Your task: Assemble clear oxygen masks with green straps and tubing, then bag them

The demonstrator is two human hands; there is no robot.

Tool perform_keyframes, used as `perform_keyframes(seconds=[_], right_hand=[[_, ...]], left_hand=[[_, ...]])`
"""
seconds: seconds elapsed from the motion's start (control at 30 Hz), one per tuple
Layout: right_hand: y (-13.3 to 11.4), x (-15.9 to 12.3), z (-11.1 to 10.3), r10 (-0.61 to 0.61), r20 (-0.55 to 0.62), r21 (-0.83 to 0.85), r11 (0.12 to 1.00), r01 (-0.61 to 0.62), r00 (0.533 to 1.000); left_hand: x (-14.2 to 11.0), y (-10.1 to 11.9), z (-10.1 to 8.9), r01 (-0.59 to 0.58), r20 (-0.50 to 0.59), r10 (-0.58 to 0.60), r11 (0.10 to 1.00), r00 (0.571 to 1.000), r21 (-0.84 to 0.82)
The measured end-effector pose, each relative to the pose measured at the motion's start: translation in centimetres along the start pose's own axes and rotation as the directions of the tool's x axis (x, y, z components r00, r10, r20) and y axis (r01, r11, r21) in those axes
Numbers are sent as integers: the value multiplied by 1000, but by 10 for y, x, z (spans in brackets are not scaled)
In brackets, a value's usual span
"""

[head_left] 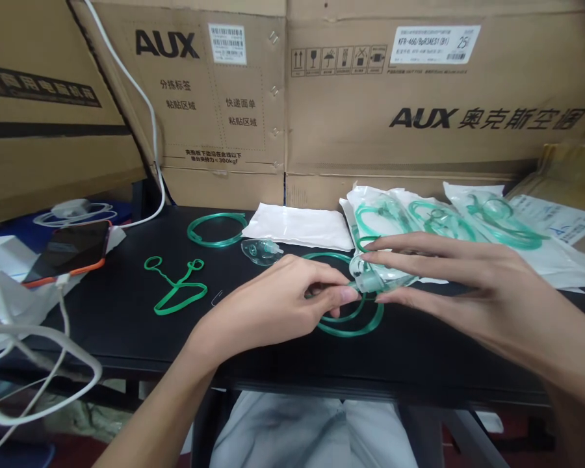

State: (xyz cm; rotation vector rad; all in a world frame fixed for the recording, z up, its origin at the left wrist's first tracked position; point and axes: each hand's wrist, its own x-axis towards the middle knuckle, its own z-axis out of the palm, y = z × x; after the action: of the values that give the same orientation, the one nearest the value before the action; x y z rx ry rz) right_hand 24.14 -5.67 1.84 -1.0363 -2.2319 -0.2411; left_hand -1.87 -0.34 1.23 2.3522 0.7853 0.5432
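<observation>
Pinching left hand (pixel 277 299): thumb and curled fingers grip what looks like a green tube end (pixel 353 285), back of the hand upward, forearm slanting in from the bottom edge.
Right hand (pixel 468 279): fingers almost straight, pointing left, with the thumb beneath; it grasps a clear plastic mask (pixel 394 279) by its connector (pixel 369 281), apparently to steady it against the tube end.
Meeting point: the held parts come together above the black table (pixel 253 364), right of centre; fingers hide whether they are fully joined.
Coil under the hands: looped green tubing (pixel 353 331) lies on the table, probably close by for slack; I cannot tell whether the held end belongs to it.
Green strap (pixel 180 299): spread out on the left, likely kept clear of the hands.
Middle distance: a loose clear piece (pixel 260 251) in front of a white packet (pixel 297 225), with another green coil (pixel 217 231) beside it.
Behind the right hand: bagged masks with tubing (pixel 439 221), in a row.
Farthest: cardboard boxes (pixel 439 136) standing like a wall.
</observation>
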Motion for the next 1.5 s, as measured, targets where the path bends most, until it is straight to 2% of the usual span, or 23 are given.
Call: perform_keyframes(seconds=[0.2,0.4,0.57,0.83,1.17,1.33,1.5], right_hand=[[-9,2,-1,93,26,-33,995,-92,995],[-9,0,-2,133,50,-47,990,-131,990],[-11,4,-1,145,66,-32,989,-143,987],[-12,5,2,176,84,30,983,-179,981],[-10,8,5,271,131,103,953,-284,954],[-13,10,7,365,139,163,909,-384,921],[-19,15,7,491,195,203,827,-525,849]], left_hand=[[0,4,3,-103,-132,114,991,985,83],[0,4,6,-124,-204,163,973,965,193],[1,5,7,-155,-215,202,964,955,218],[1,2,10,-141,-198,191,960,961,240],[2,1,11,-146,-192,198,955,961,256],[3,1,10,-155,-221,219,949,950,273],[3,0,8,-156,-246,231,945,941,289]])
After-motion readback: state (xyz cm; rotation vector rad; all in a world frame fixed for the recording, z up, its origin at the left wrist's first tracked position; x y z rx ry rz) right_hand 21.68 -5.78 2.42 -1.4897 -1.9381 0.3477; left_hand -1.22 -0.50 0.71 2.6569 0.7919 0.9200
